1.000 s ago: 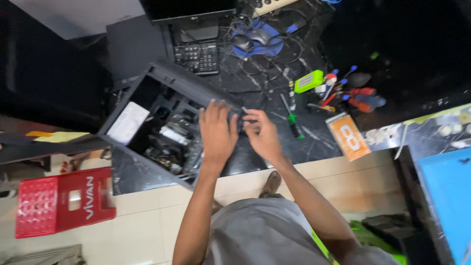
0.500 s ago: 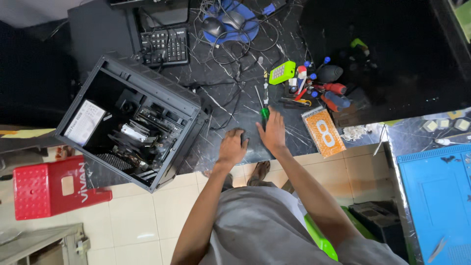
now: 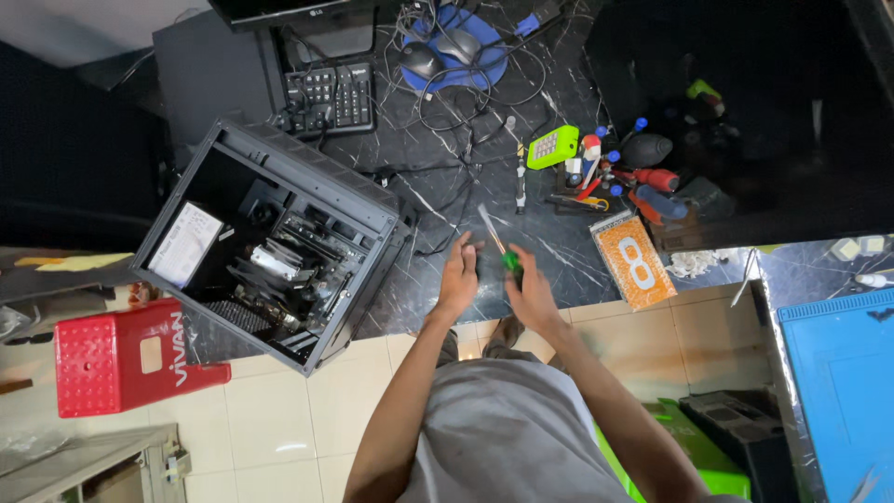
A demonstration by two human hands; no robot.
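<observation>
now | right hand (image 3: 533, 293) grips green screwdriver (image 3: 496, 244) | left hand (image 3: 459, 279) loose beside it | pc case (image 3: 270, 242) open (boards inside)

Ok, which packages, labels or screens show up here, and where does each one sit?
White label: rectangular sheet inside the open computer case, left part.
Orange package: flat rectangle with white markings, on the counter to the right of the right hand.
Monitor: dark lower edge only, top of the view; screen itself hidden.

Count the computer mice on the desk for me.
2: a dark mouse and a grey mouse, side by side on the blue pad. Cables could hide others.
</observation>
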